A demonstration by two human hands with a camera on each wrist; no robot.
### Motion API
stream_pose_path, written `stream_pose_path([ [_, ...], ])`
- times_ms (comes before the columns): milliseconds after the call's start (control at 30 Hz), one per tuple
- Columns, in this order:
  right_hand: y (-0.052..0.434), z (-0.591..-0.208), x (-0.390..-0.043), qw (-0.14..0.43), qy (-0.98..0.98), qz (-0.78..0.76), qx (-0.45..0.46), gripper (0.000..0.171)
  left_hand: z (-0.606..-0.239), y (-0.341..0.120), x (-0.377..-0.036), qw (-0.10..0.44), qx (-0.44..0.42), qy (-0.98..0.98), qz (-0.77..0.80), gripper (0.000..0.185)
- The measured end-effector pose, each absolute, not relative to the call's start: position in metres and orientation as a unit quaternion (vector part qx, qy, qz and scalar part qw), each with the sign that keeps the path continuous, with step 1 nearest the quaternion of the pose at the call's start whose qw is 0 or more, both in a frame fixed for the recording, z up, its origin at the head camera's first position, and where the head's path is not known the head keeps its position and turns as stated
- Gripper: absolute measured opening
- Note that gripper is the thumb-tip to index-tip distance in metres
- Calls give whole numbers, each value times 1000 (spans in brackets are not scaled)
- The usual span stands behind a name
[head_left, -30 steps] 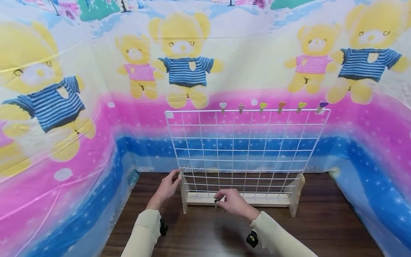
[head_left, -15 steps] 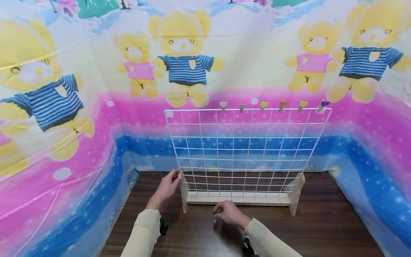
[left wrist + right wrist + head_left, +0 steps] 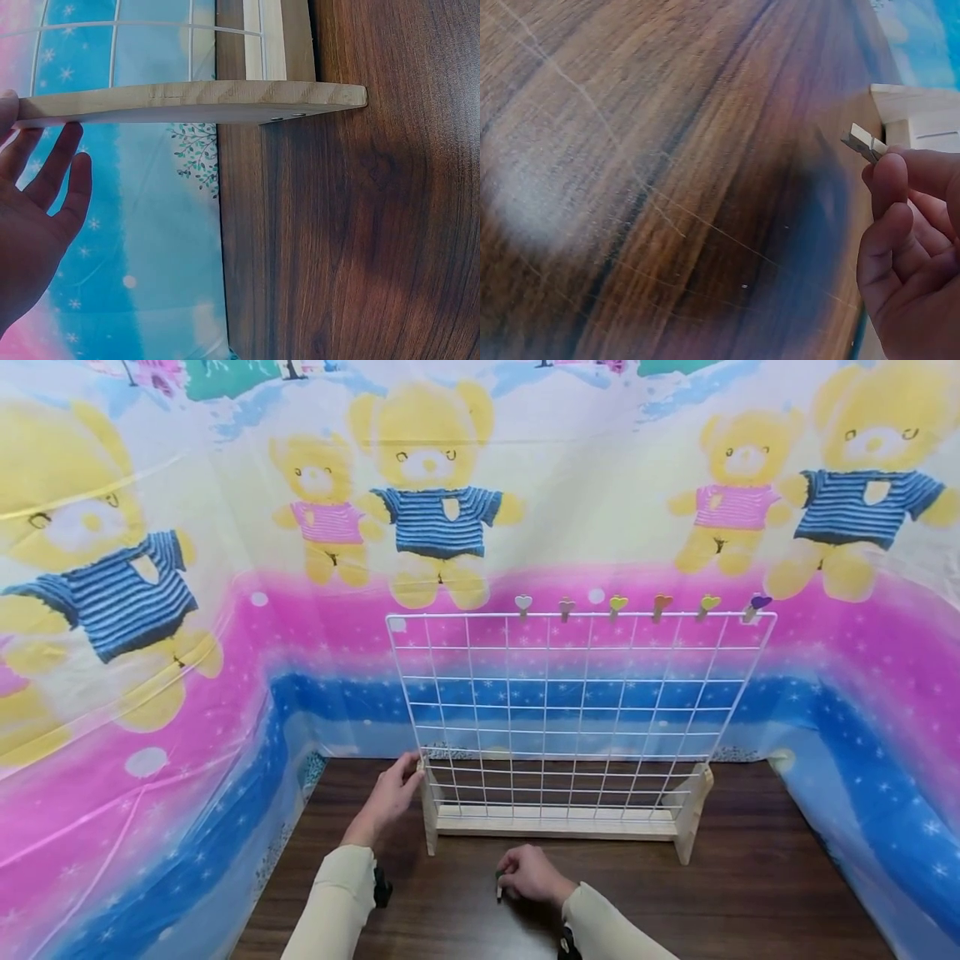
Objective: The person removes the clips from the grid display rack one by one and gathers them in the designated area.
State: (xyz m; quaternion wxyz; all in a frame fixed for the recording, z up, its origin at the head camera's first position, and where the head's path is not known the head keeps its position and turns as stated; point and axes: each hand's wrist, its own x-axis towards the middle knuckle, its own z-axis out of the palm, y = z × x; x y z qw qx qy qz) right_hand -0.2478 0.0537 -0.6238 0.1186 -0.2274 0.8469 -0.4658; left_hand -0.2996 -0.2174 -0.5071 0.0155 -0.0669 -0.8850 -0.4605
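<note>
Pinching a clothespin, the right hand has drawn back from the rack — left hand, fingers extended, still touching it.

Left hand forward, fingers nearly straight, right hand nearer the body, fingertips pinching.

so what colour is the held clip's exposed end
The clip end is pale tan, clearest in the right wrist view.
</note>
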Motion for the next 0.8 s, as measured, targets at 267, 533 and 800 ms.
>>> stream_pose_path([
  [267, 50, -633, -245, 138, 843, -470, -220, 7, -508, -218, -300, 15, -71, -885, -460, 38],
  [533, 45, -640, -244, 115, 849, -462, -229, 4, -507, -217, -300, 24, -76, -884, -461, 36],
  [800, 43, -642, -243, 92, 871, -421, -237, 3, -508, -217, -300, 32, -80, -881, -465, 35],
])
